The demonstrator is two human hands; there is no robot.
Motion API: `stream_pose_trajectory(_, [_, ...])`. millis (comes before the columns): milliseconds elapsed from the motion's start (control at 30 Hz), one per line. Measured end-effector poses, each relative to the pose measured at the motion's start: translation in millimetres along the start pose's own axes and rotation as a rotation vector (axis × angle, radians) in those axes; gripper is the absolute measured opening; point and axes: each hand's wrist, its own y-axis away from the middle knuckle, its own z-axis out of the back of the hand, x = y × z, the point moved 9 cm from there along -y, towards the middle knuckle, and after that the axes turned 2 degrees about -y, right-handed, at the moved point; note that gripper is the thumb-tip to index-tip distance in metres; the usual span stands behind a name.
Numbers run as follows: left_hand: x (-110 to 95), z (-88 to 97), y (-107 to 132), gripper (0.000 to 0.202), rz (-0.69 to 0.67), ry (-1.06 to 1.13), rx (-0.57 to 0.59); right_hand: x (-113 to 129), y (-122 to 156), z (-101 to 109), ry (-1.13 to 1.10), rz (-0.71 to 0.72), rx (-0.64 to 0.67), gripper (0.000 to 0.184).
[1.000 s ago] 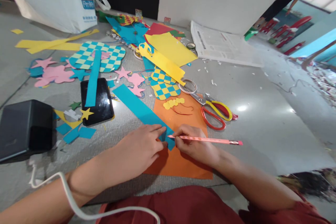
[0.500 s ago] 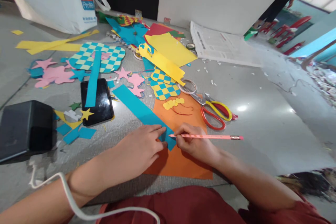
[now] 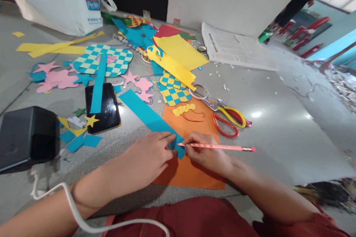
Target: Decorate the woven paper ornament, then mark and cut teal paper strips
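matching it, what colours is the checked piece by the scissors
Checked piece: blue and yellow, head view.

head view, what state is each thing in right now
left hand: open, fingers on the blue paper strip
right hand: gripping the pink pencil
pink pencil: held, point at the strip, eraser end up and away
blue paper strip: flat, one end over the orange paper sheet
orange paper sheet: flat, under both hands
scissors: lying by the sheet, not held
black phone: face up, screen dark, a blue strip across it
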Motion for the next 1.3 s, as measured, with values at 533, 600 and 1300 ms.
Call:
stream_pose_trajectory(533, [0.0,-2.3,1.3,0.006,-0.01,-0.033,0.0,-11.6,2.4,-1.0,-0.06,-0.043,-0.003,0.013])
stream_pose_trajectory(600, [-0.4,-1.8,1.1,0.008,-0.011,-0.035,0.004,-9.2,1.7,-1.3,-0.052,-0.039,0.005,0.013])
stream_pose_trajectory(1300, [-0.6,0.9,-0.4,0.013,0.0,-0.004,0.004,-12.5,1.0,18.5,-0.112,-0.039,-0.139,0.012])
